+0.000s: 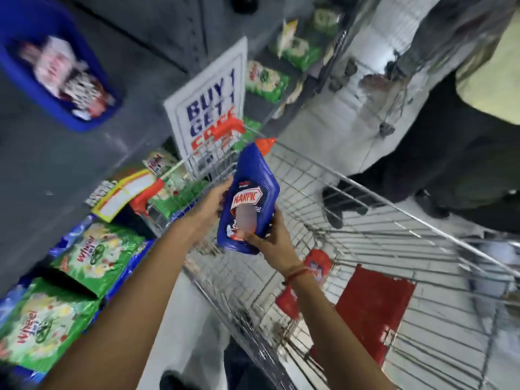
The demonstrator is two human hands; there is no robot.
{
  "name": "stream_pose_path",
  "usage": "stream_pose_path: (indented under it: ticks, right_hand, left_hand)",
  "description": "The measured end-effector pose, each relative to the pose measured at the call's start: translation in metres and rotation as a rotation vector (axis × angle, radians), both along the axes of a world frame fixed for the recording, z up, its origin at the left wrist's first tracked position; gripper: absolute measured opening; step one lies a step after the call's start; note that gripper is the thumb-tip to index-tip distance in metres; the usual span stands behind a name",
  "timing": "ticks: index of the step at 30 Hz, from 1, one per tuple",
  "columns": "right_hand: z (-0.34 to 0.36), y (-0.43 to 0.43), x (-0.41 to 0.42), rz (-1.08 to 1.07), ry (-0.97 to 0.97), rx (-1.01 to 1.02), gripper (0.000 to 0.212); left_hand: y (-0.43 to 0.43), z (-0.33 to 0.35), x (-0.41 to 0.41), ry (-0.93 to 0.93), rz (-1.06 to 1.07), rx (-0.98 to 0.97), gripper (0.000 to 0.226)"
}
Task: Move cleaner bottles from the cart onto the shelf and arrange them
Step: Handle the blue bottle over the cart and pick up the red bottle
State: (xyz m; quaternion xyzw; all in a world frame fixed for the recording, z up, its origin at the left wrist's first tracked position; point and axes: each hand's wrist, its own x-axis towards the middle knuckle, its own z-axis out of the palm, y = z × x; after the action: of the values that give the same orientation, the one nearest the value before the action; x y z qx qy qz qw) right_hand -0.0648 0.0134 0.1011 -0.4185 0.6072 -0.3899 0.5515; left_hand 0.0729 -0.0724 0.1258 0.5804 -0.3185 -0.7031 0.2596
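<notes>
Cleaner bottle [247, 198], held: one. Blue body, orange-red angled cap, "HARPIC" on a red-and-white label; tilted, cap pointing up and away, raised above the near-left corner of the cart [365, 220].

Hands: two, both grasping this bottle. Left hand [209, 204] wraps the bottle's left side; right hand [270, 235] cups the lower end, with a red thread at the wrist.

Cart: one, silver wire, with a red plastic panel [374, 311] in its basket. Red-capped bottles lying low in the basket [316, 264]: at least two; blurred, exact count cannot be told.

Shelf [56, 164], left: grey metal. Green detergent packs [92, 254] on it: two large ones nearest, more beyond. One yellow-edged price tag [126, 192].

Sign [213, 108]: one, white, "BUY 1 GET 1".

Blue basket [56, 66], upper left: one.

Floor: pale tiles. One other person [450, 150] stands beyond the cart.
</notes>
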Motion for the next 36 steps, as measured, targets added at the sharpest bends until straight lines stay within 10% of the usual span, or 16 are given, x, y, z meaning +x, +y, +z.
stream_pose_path:
  ticks: [4, 10, 25, 30, 36]
  right_hand:
    - [0.056, -0.032, 0.045, 0.152, 0.063, -0.161, 0.076]
    - [0.123, -0.071, 0.157, 0.378, 0.165, -0.468, 0.089]
    - [0.146, -0.124, 0.299, 0.816, 0.377, -0.549, 0.085]
    - [0.143, -0.117, 0.294, 0.713, 0.371, -0.607, 0.076]
    - [0.109, -0.07, 0.181, 0.065, 0.082, -0.485, 0.022]
  left_hand:
    - [0.01, 0.063, 0.067, 0.073, 0.106, -0.353, 0.008]
    - [0.021, 0.13, 0.174, -0.121, 0.285, -0.726, 0.046]
    - [0.046, 0.135, 0.286, -0.475, 0.75, -0.824, 0.046]
    - [0.051, 0.13, 0.29, -0.592, 0.746, -0.774, 0.057]
    - [0.094, 0.101, 0.215, -0.566, 1.123, -0.84, 0.051]
